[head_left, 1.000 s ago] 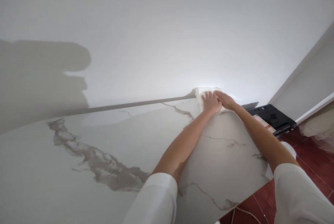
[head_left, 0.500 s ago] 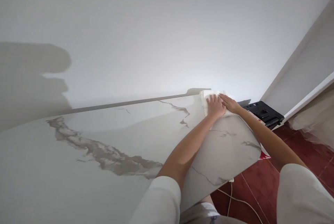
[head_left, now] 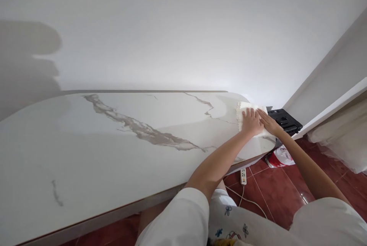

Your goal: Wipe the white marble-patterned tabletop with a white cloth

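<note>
A white cloth [head_left: 242, 107] with a scalloped edge lies on the right end of a white, grey-veined marble-look tabletop [head_left: 109, 158]. My left hand [head_left: 252, 123] is flat on the cloth with its fingers spread. Beside it, my right hand [head_left: 268, 122] presses on the cloth's right side, fingers stretched out, its fingertips close to the left hand. Both palms face down, so the cloth under them is hidden.
A pale wall [head_left: 160, 28] runs behind the table. Off the right end sits a black case [head_left: 286, 120]. On the red tiled floor are a red-and-white bag [head_left: 282, 157] and a power strip [head_left: 243, 176] with its cord. A sheer curtain [head_left: 338, 135] hangs at far right.
Both hands and the cloth have moved from the back edge toward the rounded right end. The camera view has shifted, showing more of the table's front edge and the floor.
</note>
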`<state>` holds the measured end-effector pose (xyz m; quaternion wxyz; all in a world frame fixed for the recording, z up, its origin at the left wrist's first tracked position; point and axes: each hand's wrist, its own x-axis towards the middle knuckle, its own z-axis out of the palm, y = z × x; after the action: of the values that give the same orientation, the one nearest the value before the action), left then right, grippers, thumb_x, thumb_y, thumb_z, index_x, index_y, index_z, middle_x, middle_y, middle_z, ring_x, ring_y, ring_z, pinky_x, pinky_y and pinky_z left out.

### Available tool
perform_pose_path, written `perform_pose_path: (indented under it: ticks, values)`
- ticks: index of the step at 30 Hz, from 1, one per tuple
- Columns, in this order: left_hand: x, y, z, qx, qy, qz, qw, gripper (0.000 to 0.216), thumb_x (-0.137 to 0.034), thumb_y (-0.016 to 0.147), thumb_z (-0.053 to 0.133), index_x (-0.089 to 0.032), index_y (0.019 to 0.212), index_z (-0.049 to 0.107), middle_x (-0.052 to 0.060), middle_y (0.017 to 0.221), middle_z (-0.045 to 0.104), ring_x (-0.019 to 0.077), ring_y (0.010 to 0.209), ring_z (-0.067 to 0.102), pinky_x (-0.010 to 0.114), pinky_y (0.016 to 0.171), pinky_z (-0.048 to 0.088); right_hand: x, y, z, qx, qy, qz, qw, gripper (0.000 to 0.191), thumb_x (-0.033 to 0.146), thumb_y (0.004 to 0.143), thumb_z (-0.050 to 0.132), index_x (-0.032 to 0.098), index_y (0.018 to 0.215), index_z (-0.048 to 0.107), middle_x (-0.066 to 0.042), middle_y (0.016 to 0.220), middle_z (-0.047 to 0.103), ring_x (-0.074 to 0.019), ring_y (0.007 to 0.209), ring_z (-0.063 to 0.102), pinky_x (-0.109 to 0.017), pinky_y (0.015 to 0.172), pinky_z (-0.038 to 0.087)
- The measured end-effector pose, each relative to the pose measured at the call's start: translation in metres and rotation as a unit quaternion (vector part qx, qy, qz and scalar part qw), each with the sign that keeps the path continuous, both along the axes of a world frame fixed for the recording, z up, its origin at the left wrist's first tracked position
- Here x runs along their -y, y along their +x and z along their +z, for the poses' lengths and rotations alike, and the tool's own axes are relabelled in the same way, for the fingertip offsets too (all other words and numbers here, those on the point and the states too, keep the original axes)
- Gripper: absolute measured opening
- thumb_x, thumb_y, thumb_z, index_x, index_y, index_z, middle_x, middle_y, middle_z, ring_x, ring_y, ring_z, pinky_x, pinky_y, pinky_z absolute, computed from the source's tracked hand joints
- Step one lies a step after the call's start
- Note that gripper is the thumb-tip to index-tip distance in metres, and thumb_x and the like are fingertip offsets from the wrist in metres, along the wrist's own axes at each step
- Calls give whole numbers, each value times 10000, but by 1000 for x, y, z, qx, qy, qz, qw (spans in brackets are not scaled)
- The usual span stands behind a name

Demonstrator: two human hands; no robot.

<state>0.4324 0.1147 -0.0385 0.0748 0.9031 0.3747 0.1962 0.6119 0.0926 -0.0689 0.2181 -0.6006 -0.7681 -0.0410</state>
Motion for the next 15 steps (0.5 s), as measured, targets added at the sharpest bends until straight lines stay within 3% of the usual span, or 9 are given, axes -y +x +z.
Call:
perform_pose_path:
  ticks: [6,9,12,15]
  values:
    - [35,-12,-1,-2,3,-30,1000,612,-368,882,332,-67,1415,336,161,1500,289,344,1388,190,527,1106,167,47,-21,5,22,11,-41,999,609,497,952,174,151,1378,438,-115,1418,450,-251,1345,347,-465,1125,290]
    - [50,-24,-1,-8,2,-47,999,610,-376,892,315,-68,1418,329,161,1506,278,343,1390,185,530,1109,154,66,-46,20,48,-18,-74,996,589,466,943,198,134,1322,505,-140,1373,498,-292,1306,405,-507,1086,335]
    - [66,-50,2,-39,-12,-76,996,618,-392,897,306,-79,1430,303,155,1524,237,342,1400,155,535,1113,136,87,-93,61,48,-64,-97,992,541,495,918,288,185,1248,584,-136,1223,624,-348,1154,557,-552,963,452]
    - [80,-91,5,-64,-30,-109,992,636,-392,885,327,-101,1447,264,135,1545,181,327,1415,106,519,1126,112,124,-157,122,-36,-71,-15,997,460,532,908,342,305,1203,613,-56,1135,677,-324,1023,634,-512,845,542]
